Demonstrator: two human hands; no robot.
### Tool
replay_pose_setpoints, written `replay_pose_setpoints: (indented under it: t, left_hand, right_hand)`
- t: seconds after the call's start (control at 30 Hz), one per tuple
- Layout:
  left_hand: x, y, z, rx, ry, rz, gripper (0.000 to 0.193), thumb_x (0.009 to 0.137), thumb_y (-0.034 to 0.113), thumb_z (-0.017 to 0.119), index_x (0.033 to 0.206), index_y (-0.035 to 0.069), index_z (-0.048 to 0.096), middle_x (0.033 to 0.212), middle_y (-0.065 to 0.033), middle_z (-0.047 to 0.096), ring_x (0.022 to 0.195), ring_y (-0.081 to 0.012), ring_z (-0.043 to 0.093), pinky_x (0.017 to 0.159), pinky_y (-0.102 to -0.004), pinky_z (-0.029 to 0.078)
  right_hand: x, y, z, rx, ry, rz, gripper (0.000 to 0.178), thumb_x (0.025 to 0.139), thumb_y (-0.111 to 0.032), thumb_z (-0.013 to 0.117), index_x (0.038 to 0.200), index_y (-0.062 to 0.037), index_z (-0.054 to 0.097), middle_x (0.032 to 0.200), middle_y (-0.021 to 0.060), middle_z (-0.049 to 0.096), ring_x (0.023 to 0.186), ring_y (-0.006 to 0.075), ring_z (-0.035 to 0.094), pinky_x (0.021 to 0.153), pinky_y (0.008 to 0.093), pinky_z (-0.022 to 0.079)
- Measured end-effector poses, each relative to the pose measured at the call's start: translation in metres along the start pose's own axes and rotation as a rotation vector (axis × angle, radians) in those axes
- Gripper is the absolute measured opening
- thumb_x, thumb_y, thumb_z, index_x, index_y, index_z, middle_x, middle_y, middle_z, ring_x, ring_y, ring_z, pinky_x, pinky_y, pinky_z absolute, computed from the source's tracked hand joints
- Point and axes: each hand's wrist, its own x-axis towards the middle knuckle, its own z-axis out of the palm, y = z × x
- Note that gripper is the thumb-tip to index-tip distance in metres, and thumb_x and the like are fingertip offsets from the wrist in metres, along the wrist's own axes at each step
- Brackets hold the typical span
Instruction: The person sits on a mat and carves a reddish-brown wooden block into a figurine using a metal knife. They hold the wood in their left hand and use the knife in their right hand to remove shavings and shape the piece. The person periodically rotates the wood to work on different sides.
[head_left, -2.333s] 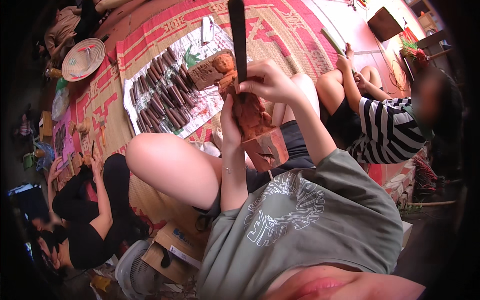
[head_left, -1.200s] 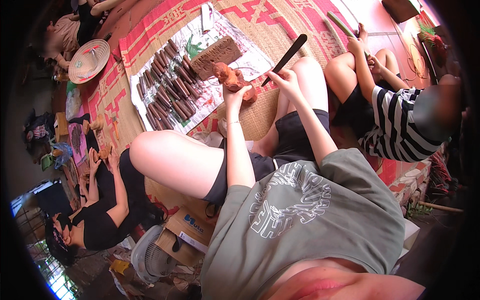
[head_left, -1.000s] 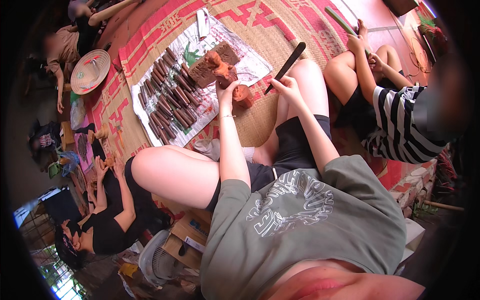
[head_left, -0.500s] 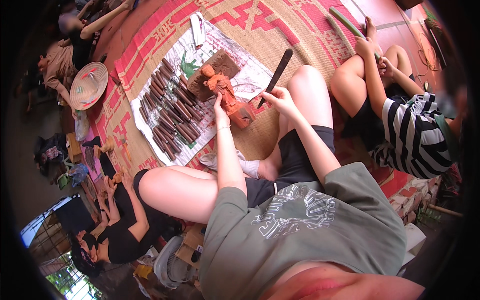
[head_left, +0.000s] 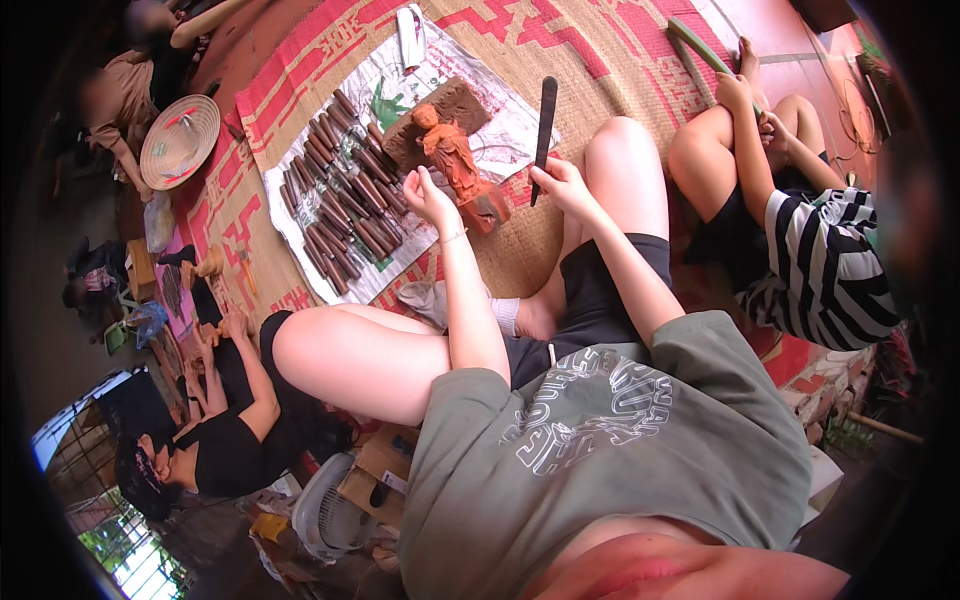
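Note:
A long, flat, dark file-like tool with a rounded end [head_left: 547,115] stands nearly upright in my right hand [head_left: 562,184], its lower end gripped between thumb and fingers. My left hand [head_left: 433,203] is raised beside a reddish-brown carved wooden figurine [head_left: 452,160], apart from it. Its fingers are curled together, and I see nothing in them. The figurine, a robed figure on a block base, lies face up. Its head end overlaps a brown carved wooden block [head_left: 462,103]. Left of it, many dark-handled tools [head_left: 345,200] lie in rows on a white printed sheet [head_left: 525,146].
A patterned straw mat [head_left: 590,90] lies under everything. A white cloth-like roll [head_left: 410,38] rests on the sheet's far edge. At right sits a person in stripes [head_left: 830,265] holding a long green object [head_left: 697,44]. At left are another person [head_left: 232,440] and a conical hat [head_left: 180,142].
My left hand has let go of the figurine and drawn back to its left side. The tool in my right hand has swung more upright.

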Motion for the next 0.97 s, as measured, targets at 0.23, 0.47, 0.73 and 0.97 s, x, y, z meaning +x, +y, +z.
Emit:
replay_pose_setpoints:
  t: [0.23,0.47,0.73,0.97]
  left_hand:
    - [-0.06,0.081,0.002,-0.918,-0.801,-0.589,0.053,0.091,0.044,0.031,0.121,0.003,0.044,0.125,-0.016,0.045,0.117,-0.0278,0.039,0.099,-0.044,0.029]
    - [-0.072,0.125,-0.035,-0.925,-0.422,-0.55,0.051,0.093,0.04,0.028,0.128,0.005,0.038,0.132,-0.0139,0.039,0.12,-0.029,0.039,0.103,-0.047,0.026]
    - [-0.081,0.146,-0.049,-0.801,-0.583,-0.493,0.06,0.089,0.048,0.037,0.131,0.005,0.035,0.132,-0.0124,0.039,0.12,-0.0273,0.041,0.101,-0.0421,0.027]
    - [-0.087,0.27,-0.214,-0.624,-0.57,0.575,0.054,0.088,0.034,0.042,0.128,-0.001,0.035,0.121,-0.0233,0.048,0.109,-0.0349,0.051,0.1,-0.0441,0.034]
  right_hand:
    - [0.018,-0.068,0.069,0.652,-0.518,0.101,0.023,0.093,-0.016,0.041,0.077,-0.0018,0.048,0.091,0.0184,0.061,0.08,0.0227,0.061,0.071,0.0321,0.049]
    - [0.001,-0.131,0.074,0.74,-0.736,0.007,0.024,0.094,-0.016,0.035,0.077,-0.003,0.047,0.114,0.0254,0.053,0.108,0.0304,0.053,0.094,0.0429,0.042]
    - [0.019,-0.106,0.051,0.521,-0.304,-0.039,0.023,0.094,-0.019,0.036,0.076,-0.0076,0.045,0.122,0.0198,0.05,0.112,0.0256,0.048,0.094,0.0379,0.038]
    - [0.007,-0.03,0.018,0.05,-0.201,0.134,0.018,0.088,-0.017,0.054,0.099,-0.0039,0.062,0.099,0.0017,0.06,0.093,0.0104,0.05,0.081,0.0258,0.038]
